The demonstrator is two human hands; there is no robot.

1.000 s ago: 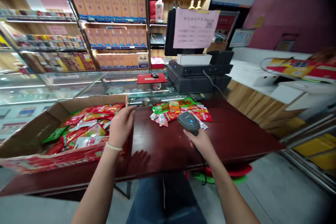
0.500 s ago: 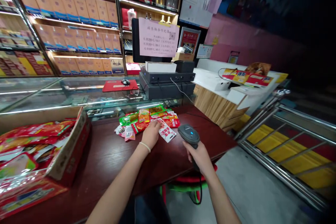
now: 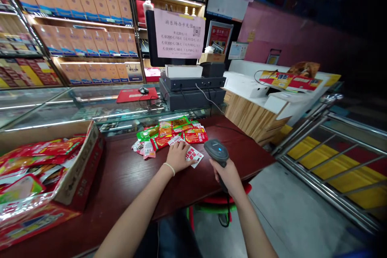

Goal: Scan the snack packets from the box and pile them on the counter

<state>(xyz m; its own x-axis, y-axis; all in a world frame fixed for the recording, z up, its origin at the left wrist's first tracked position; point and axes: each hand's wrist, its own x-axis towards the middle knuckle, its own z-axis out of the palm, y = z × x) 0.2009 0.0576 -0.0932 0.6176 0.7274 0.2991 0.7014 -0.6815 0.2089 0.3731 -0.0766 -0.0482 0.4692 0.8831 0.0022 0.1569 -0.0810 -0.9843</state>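
Observation:
My left hand (image 3: 178,155) lies with its fingers spread flat on a white and red snack packet (image 3: 195,157) at the near edge of a pile of snack packets (image 3: 169,132) on the dark red table (image 3: 130,177). My right hand (image 3: 226,176) is closed round the handle of a grey barcode scanner (image 3: 216,148). The scanner's head, with a blue light, sits just right of that packet. A cable hangs down from the scanner.
An open cardboard box (image 3: 80,165) full of snack packets (image 3: 27,165) stands at the table's left. Behind are a glass counter (image 3: 75,109), a mouse (image 3: 143,90), a cash register (image 3: 193,88) and a pink notice (image 3: 179,38). Metal rails (image 3: 317,129) run at the right.
My left hand went from the box rim across to the snack pile and now rests on the white and red packet, drawn slightly nearer. The view swung right. The scanner stayed in my right hand.

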